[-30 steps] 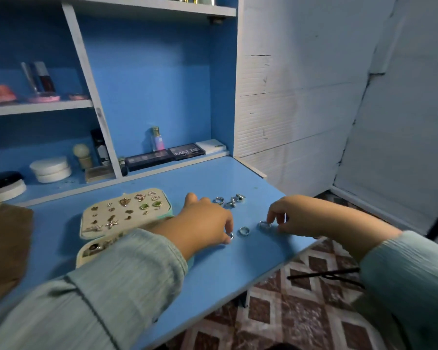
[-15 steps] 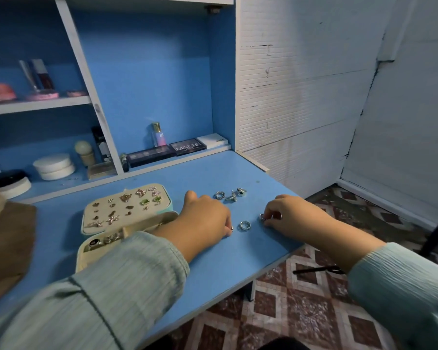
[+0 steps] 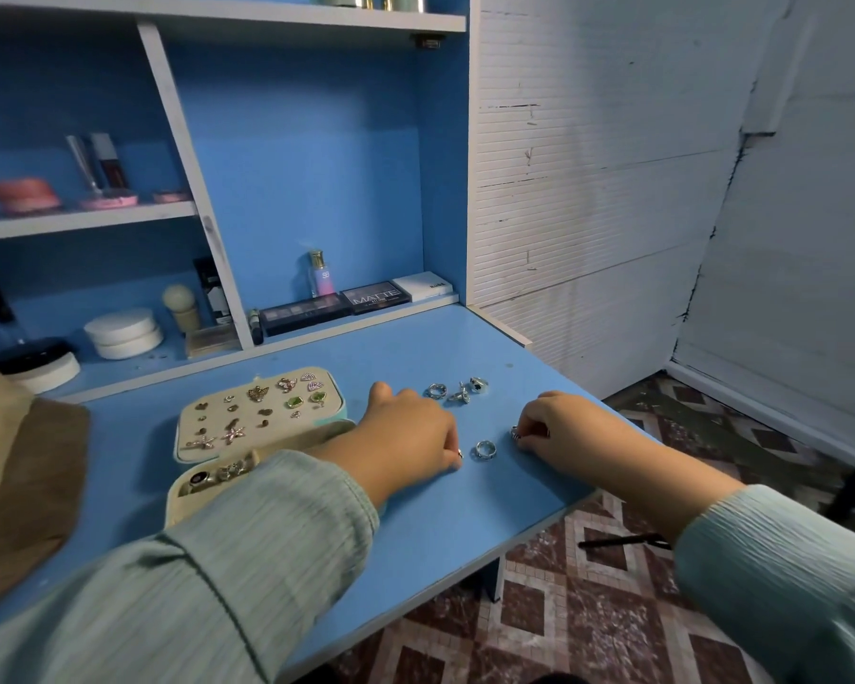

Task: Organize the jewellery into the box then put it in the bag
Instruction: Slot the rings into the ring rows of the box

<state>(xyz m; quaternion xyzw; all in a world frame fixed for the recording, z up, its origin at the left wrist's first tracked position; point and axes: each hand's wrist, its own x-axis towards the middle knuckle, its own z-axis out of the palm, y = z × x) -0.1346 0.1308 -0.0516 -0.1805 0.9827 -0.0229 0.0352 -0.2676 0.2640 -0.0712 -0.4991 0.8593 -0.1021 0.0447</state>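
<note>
My left hand (image 3: 406,436) covers most of a small ring (image 3: 460,454) at my fingertips, only a sliver shows. My right hand (image 3: 563,431) curls over a silver ring (image 3: 515,431), can't tell how firmly I'm pinching it. My pale green ribbed left sleeve (image 3: 218,560) hides the near half of the cream open jewellery box (image 3: 248,436). The brown fabric bag (image 3: 26,466) is cut off at the left edge. Stud earrings on the lid pad are too small to make out.
</note>
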